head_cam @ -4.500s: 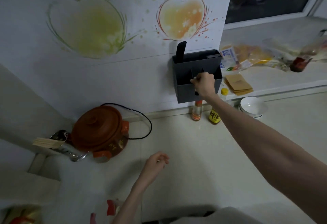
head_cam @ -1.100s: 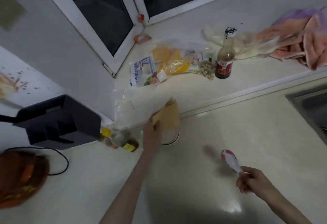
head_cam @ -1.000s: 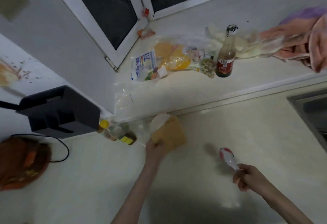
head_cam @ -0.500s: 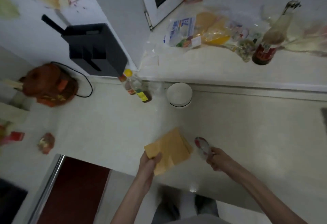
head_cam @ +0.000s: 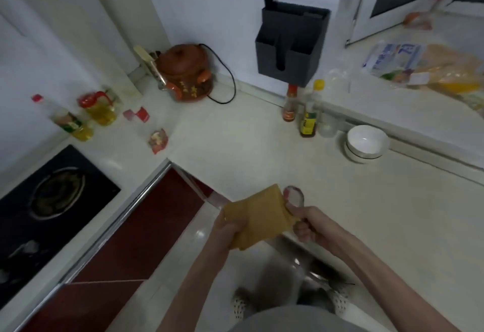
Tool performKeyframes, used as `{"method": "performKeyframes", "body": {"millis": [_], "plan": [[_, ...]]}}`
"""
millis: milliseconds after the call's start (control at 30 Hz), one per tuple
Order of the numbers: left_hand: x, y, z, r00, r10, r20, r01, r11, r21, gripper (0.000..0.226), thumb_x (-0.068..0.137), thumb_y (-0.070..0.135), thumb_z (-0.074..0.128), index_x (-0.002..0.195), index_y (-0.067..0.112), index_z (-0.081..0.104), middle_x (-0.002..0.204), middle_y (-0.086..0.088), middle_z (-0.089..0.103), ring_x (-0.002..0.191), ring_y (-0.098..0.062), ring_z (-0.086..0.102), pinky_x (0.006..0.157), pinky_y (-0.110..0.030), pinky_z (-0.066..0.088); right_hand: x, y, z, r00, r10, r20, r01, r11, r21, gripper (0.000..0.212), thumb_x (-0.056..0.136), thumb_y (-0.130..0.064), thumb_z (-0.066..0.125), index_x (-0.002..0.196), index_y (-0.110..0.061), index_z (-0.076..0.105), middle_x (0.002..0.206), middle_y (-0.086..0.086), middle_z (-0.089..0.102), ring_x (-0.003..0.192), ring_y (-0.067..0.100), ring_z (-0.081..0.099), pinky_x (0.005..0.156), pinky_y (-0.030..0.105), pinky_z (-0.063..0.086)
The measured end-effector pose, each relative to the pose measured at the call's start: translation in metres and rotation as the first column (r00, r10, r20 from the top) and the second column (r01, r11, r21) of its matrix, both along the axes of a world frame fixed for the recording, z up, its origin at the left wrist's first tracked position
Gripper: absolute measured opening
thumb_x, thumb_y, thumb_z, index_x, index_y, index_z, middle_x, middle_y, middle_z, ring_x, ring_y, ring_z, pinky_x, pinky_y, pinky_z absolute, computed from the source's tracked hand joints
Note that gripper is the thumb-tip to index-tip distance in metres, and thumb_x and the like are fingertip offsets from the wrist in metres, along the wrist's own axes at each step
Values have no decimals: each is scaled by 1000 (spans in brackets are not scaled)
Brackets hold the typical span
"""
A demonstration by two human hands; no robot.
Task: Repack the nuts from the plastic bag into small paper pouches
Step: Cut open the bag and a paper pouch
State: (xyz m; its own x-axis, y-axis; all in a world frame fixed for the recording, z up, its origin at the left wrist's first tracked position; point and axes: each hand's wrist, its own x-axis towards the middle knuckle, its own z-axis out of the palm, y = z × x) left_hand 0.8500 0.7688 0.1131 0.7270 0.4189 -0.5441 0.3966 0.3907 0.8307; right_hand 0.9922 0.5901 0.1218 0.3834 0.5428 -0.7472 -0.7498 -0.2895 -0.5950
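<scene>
Tan paper pouches [head_cam: 258, 217], flat stack, tilted, between both hands over the counter edge; plastic bag [head_cam: 429, 68] on the windowsill

i count two oil bottles [head_cam: 78, 119] by the stove, two sauce bottles [head_cam: 301, 111] under one black holder [head_cam: 289, 46], two stacked white bowls [head_cam: 365, 144], one clay pot [head_cam: 184, 75].

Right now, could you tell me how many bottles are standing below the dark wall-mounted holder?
2: a red-capped bottle on the left and a yellow-capped bottle just right of it; the blurred clear shapes beside them might be more.
</scene>
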Motion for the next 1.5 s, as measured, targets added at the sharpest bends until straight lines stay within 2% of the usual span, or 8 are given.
{"method": "performKeyframes", "body": {"millis": [200,533,733,900,1033,1133,1333,1500], "plan": [[-66,80,1,995,95,-40,-95,995,-8,59,58,9,70,117,7,62,107,-16,69,92,-29,67,73,-39,55,-50,88,14,945,207,254,-192,978,-79,57,50,-60,81,35,-22,41,39,0,34,33,14,29,40,23,21],[-115,152,-5,955,297,-32,-293,953,81,27,82,7,73,101,24,67,90,6,71,81,-10,66,63,-21,54,-71,207,29,772,484,412,-464,872,-155,31,80,-27,72,66,-9,51,48,5,40,42,15,35,45,25,26],[-100,214,-9,870,481,-113,-463,873,150,55,85,7,69,135,9,48,125,-12,58,113,-28,59,92,-44,52,-57,294,27,656,538,530,-489,837,-244,24,81,-17,68,63,-11,53,51,3,45,45,15,44,49,25,32],[-70,276,-4,758,645,-100,-652,756,-61,42,87,22,71,126,10,57,123,-16,58,113,-36,57,81,-60,55,-15,365,29,612,513,601,-463,849,-254,37,80,-17,70,52,-16,47,40,-11,42,36,2,42,42,19,30],[-45,313,12,735,672,-85,-678,728,-106,38,85,23,70,118,7,63,114,-14,62,103,-29,61,66,-37,56,20,423,34,594,483,643,-443,864,-240,33,76,-26,74,54,-18,52,44,-10,48,33,-2,46,37,15,32],[-32,334,19,679,724,-123,-734,673,-89,37,90,18,66,122,2,60,121,-19,61,112,-34,59,80,-46,56,30,459,34,566,524,637,-481,837,-260,27,75,-34,73,61,-17,58,52,-8,56,44,2,54,45,19,40],[-39,388,12,523,835,-172,-851,521,-58,33,93,14,62,122,-2,57,112,-12,59,98,-25,60,52,-27,57,30,516,34,560,523,643,-534,821,-203,24,84,-29,67,61,-27,61,46,-14,58,43,-2,55,42,12,38],[-43,446,-6,494,852,-173,-869,475,-142,28,94,17,61,120,6,56,115,-9,58,99,-22,58,63,-33,56,43,558,43,478,579,661,-576,774,-262,20,87,-21,61,70,-10,62,55,-1,49,48,9,47,42,18,31]]}}
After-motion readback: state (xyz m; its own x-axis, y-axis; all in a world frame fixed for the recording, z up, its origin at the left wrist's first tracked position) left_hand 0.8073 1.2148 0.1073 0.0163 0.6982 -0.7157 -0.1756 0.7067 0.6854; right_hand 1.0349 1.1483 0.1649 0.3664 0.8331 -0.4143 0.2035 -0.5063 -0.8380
